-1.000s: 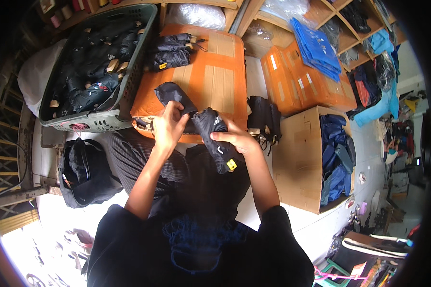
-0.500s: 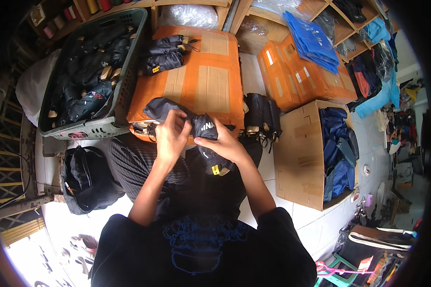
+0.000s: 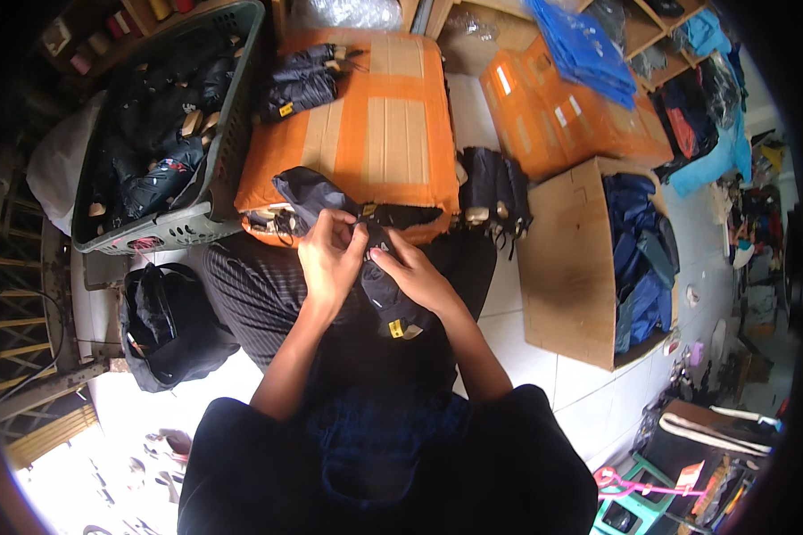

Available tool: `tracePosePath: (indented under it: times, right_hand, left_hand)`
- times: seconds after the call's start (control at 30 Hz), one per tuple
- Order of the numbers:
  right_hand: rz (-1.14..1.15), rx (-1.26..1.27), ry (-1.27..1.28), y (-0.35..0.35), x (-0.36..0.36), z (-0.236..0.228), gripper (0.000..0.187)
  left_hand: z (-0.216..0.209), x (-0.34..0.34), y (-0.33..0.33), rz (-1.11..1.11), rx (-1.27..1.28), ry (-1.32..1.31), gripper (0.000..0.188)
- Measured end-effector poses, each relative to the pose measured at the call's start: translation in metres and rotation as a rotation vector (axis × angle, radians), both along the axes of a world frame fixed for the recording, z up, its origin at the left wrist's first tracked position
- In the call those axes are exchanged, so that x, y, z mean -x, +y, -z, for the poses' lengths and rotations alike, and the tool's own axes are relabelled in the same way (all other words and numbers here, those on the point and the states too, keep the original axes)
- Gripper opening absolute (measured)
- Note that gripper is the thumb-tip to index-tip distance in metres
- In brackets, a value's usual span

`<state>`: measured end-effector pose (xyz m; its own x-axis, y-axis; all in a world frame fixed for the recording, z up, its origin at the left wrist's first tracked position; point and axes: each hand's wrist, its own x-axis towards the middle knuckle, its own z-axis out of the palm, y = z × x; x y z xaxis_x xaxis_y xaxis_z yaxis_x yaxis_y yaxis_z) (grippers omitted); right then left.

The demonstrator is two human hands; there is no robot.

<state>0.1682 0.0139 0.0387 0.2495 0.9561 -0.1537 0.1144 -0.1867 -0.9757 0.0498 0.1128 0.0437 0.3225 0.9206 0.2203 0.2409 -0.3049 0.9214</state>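
Note:
Over my lap, my right hand point(image 3: 417, 275) is closed round a compact black folded umbrella point(image 3: 385, 294), its thumb on top. This umbrella slants down toward me and shows a yellow tag near its lower end. My left hand point(image 3: 332, 259) pinches dark fabric at the umbrella's upper end, thumb and fingertips together. From that hand a loose black fabric sleeve point(image 3: 308, 192) sticks out up and left, over the near edge of an orange-taped carton point(image 3: 410, 116). The exact fold between my fingertips is too small to make out.
More folded umbrellas point(image 3: 299, 89) lie on the carton, and others point(image 3: 492, 187) stand at its right. A dark green basket point(image 3: 245, 116) full of them is at left, above a black bag point(image 3: 174, 330). At right, an open cardboard box point(image 3: 567, 267) holds blue fabric.
My hands have drawn closer together, and the umbrella has turned so its white print is mostly hidden. My left fingers have moved to its upper end. The whole view has shifted slightly.

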Motion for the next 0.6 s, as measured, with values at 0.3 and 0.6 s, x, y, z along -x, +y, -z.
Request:
tracePosePath:
  times: [0.3,0.6]
  right_hand:
    - [0.045,-0.120,-0.160,-0.051,0.023,0.003,0.059]
    - [0.144,-0.224,-0.196,-0.061,0.034,0.006,0.054]
  left_hand:
    - [0.011,0.030,-0.051,0.219,-0.234,0.070,0.017]
    - [0.019,0.053,-0.067,0.185,-0.205,0.018,0.019]
